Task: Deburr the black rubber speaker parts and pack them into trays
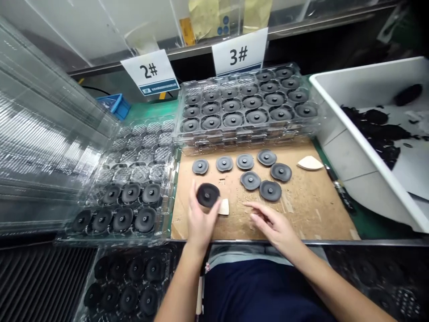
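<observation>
My left hand [201, 219] grips a dark round disc [208, 195] by its edges, with a small hub at the disc's centre. Just right of those fingers, partly covered, a cream-coloured pad [224, 207] lies on the cardboard sheet [315, 214]. My right hand [273, 223] is over the cardboard with its index finger stretched out, holding nothing. Beyond both hands, several grey discs of the same shape lie loose, among them one disc [270, 190] nearest my right hand. A second cream piece [310, 163] rests at the right.
Behind the cardboard stands a stack of clear trays [248, 129] filled with discs. A partly filled clear tray [134, 179] is on the left. A white bin [362, 156] with black scraps borders the right, beside a slim dark tool [342, 190]. A blue box [119, 106] sits far left.
</observation>
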A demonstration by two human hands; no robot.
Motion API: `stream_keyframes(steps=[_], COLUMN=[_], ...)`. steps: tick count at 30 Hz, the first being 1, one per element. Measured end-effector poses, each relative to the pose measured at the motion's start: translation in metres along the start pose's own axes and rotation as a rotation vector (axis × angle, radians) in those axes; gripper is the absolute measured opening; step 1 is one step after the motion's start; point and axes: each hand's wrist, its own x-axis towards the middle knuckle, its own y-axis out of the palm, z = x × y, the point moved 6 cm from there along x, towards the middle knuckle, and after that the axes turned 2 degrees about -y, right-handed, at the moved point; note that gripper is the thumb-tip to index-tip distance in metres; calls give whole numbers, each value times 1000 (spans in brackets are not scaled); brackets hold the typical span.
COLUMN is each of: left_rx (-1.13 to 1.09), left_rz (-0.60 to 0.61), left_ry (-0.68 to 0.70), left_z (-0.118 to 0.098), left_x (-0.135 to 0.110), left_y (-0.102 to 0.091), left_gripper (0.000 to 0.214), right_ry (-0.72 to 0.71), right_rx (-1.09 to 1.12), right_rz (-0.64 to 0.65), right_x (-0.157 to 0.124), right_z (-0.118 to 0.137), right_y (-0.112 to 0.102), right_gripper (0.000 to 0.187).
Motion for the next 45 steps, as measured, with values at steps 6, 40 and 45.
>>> stream_keyframes(steps=[6, 40, 45], left_rx=[-393, -1612, -1491], left_rz=[227, 192, 350], left_ry=[226, -1004, -988], left_z=[-71, -9, -29], left_x=[-58, -64, -63], left_y=[3, -15, -2], left_gripper=[90, 41, 44], right_ry=[-119, -255, -396], right_rx=[140, -71, -4], right_rz=[14, 67, 201], right_x=[-1, 41, 20], right_z=[33, 75, 125], right_y=[-13, 19, 6], right_gripper=[42, 24, 23])
